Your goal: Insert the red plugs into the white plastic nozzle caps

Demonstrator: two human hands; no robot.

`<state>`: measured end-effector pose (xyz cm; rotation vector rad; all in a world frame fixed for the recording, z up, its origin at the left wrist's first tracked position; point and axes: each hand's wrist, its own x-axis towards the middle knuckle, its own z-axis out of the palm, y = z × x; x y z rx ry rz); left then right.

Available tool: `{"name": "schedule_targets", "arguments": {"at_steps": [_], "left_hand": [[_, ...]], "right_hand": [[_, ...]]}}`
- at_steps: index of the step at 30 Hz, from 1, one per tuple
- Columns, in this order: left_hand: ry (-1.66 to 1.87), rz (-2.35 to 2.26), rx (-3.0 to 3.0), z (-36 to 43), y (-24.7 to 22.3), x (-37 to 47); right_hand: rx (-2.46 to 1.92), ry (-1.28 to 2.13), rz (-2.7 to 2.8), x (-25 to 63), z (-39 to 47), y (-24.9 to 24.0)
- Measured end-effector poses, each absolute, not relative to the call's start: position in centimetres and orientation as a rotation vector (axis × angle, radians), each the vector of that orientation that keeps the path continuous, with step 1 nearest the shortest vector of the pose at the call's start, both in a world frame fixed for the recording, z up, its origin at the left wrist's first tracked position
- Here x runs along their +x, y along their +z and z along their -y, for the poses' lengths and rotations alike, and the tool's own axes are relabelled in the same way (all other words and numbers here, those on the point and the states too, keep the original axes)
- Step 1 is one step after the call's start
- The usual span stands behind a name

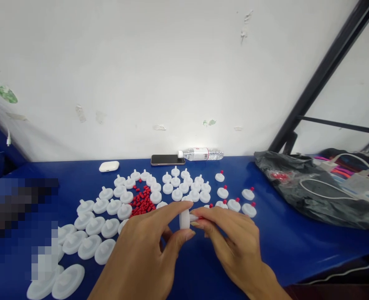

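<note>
White and smooth, a round plastic cap [185,219] with a thin stem pointing right stands on edge above the near table [284,250], pinched between the left hand's [147,246] thumb and fingers; the right hand [234,239] grips a red tip [200,218] at its stem.

a deep blue, smooth-topped surface [284,250] carries many round white plastic discs with stubby stems [68,281], spread over its left and middle, and a heap of small red cylindrical caps [143,202] among them. to the right of the middle lie several white discs with red-capped stems [233,204]; along the back are a rounded white plastic case [109,166], a flat black-screened phone [164,160] and a clear plastic bottle with a white cap [203,154] on its side, and at the right a crumpled black plastic bag [322,208].
</note>
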<state>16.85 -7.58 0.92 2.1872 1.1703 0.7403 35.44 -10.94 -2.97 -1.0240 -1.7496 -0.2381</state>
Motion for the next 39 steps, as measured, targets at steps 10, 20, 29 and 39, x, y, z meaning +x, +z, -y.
{"name": "schedule_targets", "arguments": {"at_steps": [10, 20, 29, 39], "left_hand": [[0.951, -1.117, 2.246, 8.0, 1.3, 17.0], [1.075, -1.062, 2.364, 8.5, 0.8, 17.1], [1.112, -1.036, 2.439, 8.3, 0.1, 17.3], [1.035, -1.198, 2.456, 8.0, 1.2, 16.4]], "right_hand": [[-1.04, -0.251, 1.802, 35.7, 10.9, -3.4], [-1.07, -0.167, 1.821, 35.5, 10.9, -3.3], [-1.101, -0.063, 1.802, 35.6, 10.9, -3.7], [-1.175, -0.152, 1.698, 35.5, 11.0, -3.3]]}}
